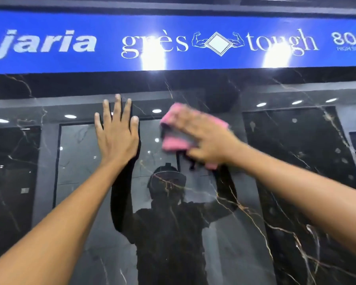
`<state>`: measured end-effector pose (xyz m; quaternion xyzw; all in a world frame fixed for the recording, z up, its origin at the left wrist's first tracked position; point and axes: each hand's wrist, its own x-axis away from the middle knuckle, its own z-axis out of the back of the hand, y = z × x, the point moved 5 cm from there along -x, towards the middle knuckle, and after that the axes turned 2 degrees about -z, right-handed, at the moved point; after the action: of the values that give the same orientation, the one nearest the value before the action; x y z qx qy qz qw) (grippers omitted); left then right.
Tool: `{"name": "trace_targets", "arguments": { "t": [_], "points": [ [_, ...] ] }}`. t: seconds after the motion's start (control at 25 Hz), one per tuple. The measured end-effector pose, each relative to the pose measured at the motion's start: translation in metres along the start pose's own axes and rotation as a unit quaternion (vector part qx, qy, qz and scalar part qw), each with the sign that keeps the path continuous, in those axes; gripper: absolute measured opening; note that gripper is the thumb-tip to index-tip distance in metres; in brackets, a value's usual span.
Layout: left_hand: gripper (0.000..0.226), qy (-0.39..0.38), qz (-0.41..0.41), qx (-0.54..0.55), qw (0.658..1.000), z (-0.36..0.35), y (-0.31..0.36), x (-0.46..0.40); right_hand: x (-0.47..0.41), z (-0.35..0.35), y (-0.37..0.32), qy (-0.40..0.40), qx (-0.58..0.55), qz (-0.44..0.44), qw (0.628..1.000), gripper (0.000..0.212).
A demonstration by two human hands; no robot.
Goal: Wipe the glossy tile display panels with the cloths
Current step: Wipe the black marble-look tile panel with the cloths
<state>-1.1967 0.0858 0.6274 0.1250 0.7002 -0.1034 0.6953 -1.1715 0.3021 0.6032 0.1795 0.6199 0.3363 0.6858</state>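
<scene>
Black marble-look tile with thin gold and white veins is filling the view — a glossy display panel [296, 202] standing upright in front of the person and mirroring ceiling lights, other panels across the room and the person's own dark outline. Both bare arms are reaching up to its upper part. The left hand [116, 134] is lying flat against the glass-smooth surface, palm to the tile, its fingers [118, 109] straight and slightly spread, pointing upward and holding nothing. Just beside it, to the right and at about the same height, the right hand [206, 138] is pressing a pink cloth [174, 144] against the panel; the cloth is folded or bunched under the palm, with pink showing above the fingertips, below them and again under the heel of the hand near the wrist. This hand and the cloth are blurring with motion, so it is hard to tell exactly how the fingers are lying — they appear stretched out over the cloth and close together, pointing left toward the other hand, rather than curled around it. The two hands are near each other without touching. Directly above the panel a blue sign band [173, 23] is running across the whole width, carrying white lettering that reads "grès" and "tough" around a diamond emblem.
</scene>
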Motion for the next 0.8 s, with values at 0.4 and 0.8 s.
{"name": "trace_targets", "arguments": {
  "t": [0.4, 0.8],
  "points": [
    [0.051, 0.004, -0.017, -0.020, 1.000, -0.007, -0.005, 0.005, -0.052, -0.007, -0.012, 0.053, -0.019, -0.038, 0.998, 0.078],
    [0.060, 0.004, -0.006, -0.017, 1.000, -0.004, -0.002, 0.006, -0.089, 0.023, 0.054, 0.107, -0.031, -0.336, 0.935, 0.075]
  ]
}}
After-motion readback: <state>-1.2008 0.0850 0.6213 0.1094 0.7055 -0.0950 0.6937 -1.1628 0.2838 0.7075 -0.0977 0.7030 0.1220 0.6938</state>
